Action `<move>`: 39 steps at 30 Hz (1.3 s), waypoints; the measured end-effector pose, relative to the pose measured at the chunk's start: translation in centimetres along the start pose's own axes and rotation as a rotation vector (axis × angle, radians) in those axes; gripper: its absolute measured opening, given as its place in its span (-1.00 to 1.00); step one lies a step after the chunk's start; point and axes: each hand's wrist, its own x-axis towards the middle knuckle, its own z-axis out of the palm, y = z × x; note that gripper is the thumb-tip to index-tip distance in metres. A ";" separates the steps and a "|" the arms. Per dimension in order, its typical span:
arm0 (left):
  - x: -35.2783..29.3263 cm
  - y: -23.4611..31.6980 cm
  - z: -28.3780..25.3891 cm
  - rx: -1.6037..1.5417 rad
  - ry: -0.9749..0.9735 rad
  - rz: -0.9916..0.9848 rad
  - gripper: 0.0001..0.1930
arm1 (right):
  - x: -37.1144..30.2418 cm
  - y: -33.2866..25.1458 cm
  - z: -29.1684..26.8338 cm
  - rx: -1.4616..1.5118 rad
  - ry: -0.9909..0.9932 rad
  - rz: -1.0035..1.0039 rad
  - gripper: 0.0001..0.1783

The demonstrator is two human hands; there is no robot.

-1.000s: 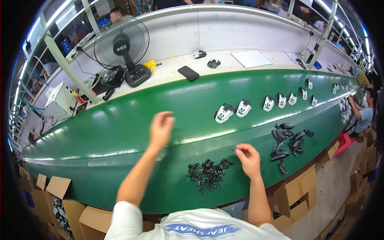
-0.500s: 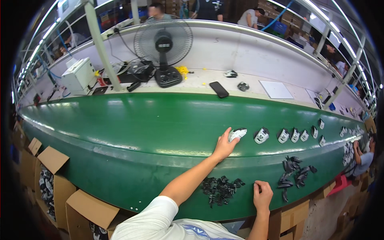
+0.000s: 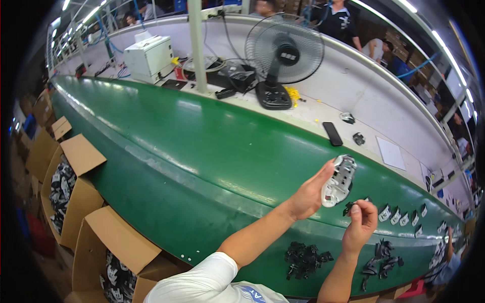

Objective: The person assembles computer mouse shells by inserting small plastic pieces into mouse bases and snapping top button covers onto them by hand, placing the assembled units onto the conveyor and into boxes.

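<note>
My left hand [image 3: 309, 194] is clamped on a white plastic shell [image 3: 339, 180] right of the frame centre, and my right hand [image 3: 359, 222] pinches a small black clip [image 3: 349, 207] just below it, not yet fitted, I think. Finished shells [image 3: 399, 217] stand at the right of the green belt [image 3: 202, 151]; a pile of black clips [image 3: 303, 258] waits. Open brown cartons [image 3: 81, 182] with black-and-white parts sit at lower left.

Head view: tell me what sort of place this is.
Most likely a factory assembly line. A long green conveyor belt carries a row of small white parts, open cardboard boxes of parts stand along its edge, and the left hand holds up a white plastic shell.
</note>
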 end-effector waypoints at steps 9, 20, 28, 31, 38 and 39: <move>0.5 1.3 -0.9 0.064 0.025 -0.081 -0.33 | 3.6 -0.4 4.5 0.096 0.018 -0.097 -0.73; 2.1 -2.7 -0.7 0.320 0.166 -0.091 -0.34 | 6.2 1.7 3.4 -0.350 0.045 -0.320 -0.75; 1.8 -1.8 0.2 0.341 0.279 -0.104 -0.44 | 6.7 1.6 2.2 -0.474 -0.153 -0.350 -0.73; 1.6 -1.9 0.6 0.311 0.259 -0.137 -0.43 | 6.8 2.1 1.9 -0.463 -0.085 -0.492 -0.70; 1.2 -1.5 0.6 0.362 0.224 -0.102 -0.44 | 6.3 2.9 2.6 -0.543 -0.022 -0.665 -0.60; 1.2 -1.5 0.7 0.363 0.224 -0.102 -0.44 | 6.3 2.9 2.8 -0.507 -0.006 -0.639 -0.61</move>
